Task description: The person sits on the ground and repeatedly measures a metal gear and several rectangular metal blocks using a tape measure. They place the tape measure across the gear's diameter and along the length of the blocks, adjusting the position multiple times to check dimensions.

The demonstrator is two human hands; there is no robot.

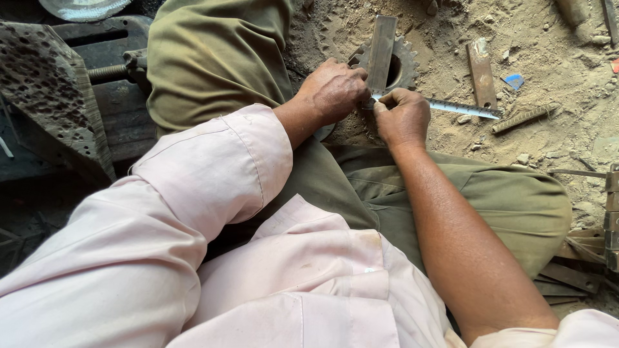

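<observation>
My left hand (334, 90) grips the near end of a flat metal strip (382, 51) that stands tilted over a toothed steel sprocket (405, 64) lying on the sandy ground. My right hand (403, 117) pinches the near end of a steel ruler (463, 108), which runs out to the right across the dirt. The two hands touch at the fingertips where strip and ruler meet. I sit cross-legged in olive trousers and a pale pink shirt.
A short rusty flat bar (481, 72) and a threaded rod (521, 118) lie right of the sprocket. A dark pitted metal block (48, 90) and a vise screw (109, 71) sit at left. Metal strips (580, 264) pile up at the right edge.
</observation>
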